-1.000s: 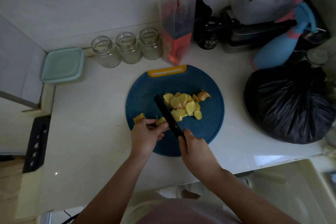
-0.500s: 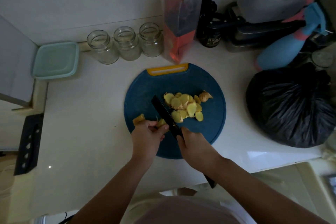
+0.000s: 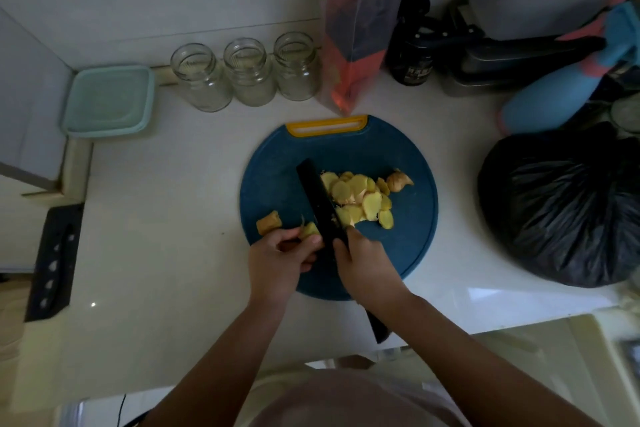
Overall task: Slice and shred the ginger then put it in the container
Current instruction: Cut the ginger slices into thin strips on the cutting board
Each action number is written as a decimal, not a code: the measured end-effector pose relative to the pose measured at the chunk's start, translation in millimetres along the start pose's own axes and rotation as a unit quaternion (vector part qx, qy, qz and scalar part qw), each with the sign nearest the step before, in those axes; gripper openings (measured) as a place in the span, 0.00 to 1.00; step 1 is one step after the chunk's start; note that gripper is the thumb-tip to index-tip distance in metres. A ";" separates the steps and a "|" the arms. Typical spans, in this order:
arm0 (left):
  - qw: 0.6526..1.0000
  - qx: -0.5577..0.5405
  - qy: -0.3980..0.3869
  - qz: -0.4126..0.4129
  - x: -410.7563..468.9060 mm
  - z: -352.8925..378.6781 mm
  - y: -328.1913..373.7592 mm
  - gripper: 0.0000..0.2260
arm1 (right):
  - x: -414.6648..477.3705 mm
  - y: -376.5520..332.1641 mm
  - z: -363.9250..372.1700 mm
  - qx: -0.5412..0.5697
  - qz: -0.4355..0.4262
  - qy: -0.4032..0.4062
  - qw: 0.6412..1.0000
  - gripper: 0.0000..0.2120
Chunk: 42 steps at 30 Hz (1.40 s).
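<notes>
Left grip is pinching the ginger stub, right up against the blade. Right grip is wrapped round the knife handle. I judge the stub light, stiff and fibrous, with cut faces likely slick, so I'd hold the end away from the blade, low on the cutting board. Slices are piled right of the blade. Lidded container sits well apart, far left on the counter.

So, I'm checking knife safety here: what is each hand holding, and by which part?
The right hand grips the black knife by its handle. The left hand pinches a ginger piece at its near end, beside the blade.
</notes>
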<state>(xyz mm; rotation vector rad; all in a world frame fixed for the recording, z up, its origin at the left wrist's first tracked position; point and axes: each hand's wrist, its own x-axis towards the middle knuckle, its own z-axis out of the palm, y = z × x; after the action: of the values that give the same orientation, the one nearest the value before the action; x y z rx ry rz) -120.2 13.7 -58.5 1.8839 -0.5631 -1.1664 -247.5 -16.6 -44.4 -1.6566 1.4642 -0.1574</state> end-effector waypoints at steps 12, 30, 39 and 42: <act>1.000 0.000 0.009 -0.022 -0.9 0.9 3.2 0.13 | -26.3 11.4 -8.1 0.020 -0.057 0.009 0.998 0.09; 1.000 -0.011 0.018 -0.013 -1.7 3.0 2.3 0.15 | -14.4 4.7 -0.3 -0.038 -0.036 -0.036 0.998 0.07; 0.999 -0.021 0.018 -0.026 -1.7 -0.3 4.2 0.15 | -5.1 3.1 14.2 -0.011 -0.019 -0.029 0.999 0.06; 0.999 -0.033 0.016 -0.032 -3.2 -0.6 3.5 0.14 | -7.6 6.3 15.7 0.007 -0.022 -0.010 1.000 0.07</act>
<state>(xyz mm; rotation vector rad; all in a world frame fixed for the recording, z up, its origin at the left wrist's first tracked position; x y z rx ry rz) -121.0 14.2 -53.8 1.8732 -0.4447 -1.1810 -244.8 -1.3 -54.6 -1.6761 1.4091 -0.1741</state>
